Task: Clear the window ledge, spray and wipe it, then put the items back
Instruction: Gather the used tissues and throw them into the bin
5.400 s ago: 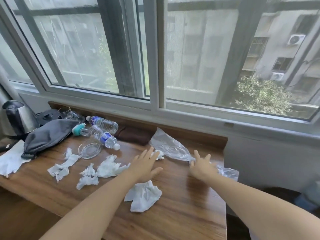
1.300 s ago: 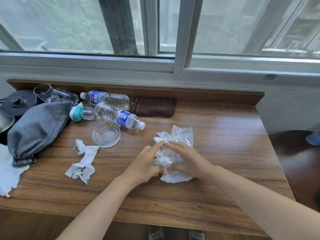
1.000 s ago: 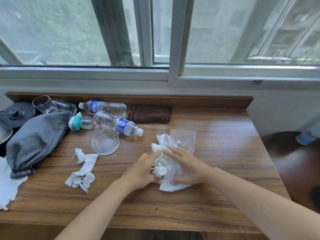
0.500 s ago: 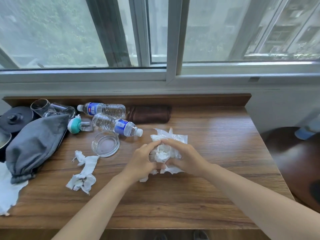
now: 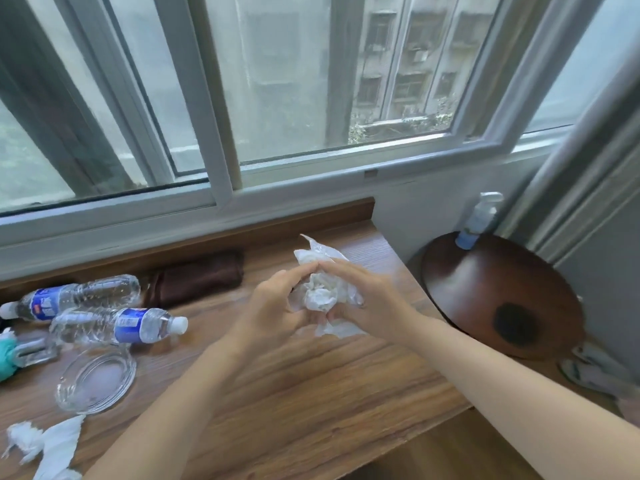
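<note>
clearing is under way: the left hand (image 5: 273, 299) and right hand (image 5: 360, 292) each have a curled grip on the wad of tissues and plastic (image 5: 320, 292), held just above the tabletop (image 5: 311, 386), so next it likely needs carrying off before the tissue scraps (image 5: 45, 445) are gathered.

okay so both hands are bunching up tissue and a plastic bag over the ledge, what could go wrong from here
1. The tissue wad sits only loosely in the plastic bag between the left hand and right hand; bits may drop out.
2. Two water bottles lie on their sides near the forearm; a nudge could set them rolling.
3. The glass dish and loose tissues remain, easily knocked or forgotten before spraying.
</note>
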{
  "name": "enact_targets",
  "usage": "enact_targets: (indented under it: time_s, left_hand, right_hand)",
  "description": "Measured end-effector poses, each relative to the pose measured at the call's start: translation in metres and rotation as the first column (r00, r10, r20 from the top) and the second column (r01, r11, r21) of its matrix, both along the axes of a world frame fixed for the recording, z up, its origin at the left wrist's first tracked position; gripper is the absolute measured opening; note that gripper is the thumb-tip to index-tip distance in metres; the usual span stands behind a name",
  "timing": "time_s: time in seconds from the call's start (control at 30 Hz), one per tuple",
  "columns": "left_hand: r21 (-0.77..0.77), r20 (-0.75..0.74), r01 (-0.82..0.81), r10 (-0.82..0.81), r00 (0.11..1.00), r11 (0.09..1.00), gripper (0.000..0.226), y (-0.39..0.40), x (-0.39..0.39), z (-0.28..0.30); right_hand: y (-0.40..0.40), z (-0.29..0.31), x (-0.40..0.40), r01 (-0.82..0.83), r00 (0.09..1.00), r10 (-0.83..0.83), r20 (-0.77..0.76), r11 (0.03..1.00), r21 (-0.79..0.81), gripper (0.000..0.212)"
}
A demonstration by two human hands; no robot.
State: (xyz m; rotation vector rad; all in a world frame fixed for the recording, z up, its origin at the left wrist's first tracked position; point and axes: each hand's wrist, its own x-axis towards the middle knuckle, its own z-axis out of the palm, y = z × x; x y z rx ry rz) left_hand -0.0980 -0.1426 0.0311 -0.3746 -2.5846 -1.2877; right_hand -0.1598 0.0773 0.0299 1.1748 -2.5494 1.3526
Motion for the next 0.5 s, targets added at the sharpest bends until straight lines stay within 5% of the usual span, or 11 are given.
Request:
enact_targets:
  time_s: [0.5]
  left_hand:
    - [-0.027, -0.027, 0.368, -0.369, 0.929, 0.929, 0.077, 0.316, -0.080, 0.027]
  right_hand:
    - [0.315, 0.031, 0.007, 0.379, 0.923, -0.381, -0.051, 0.925, -0.037, 0.078]
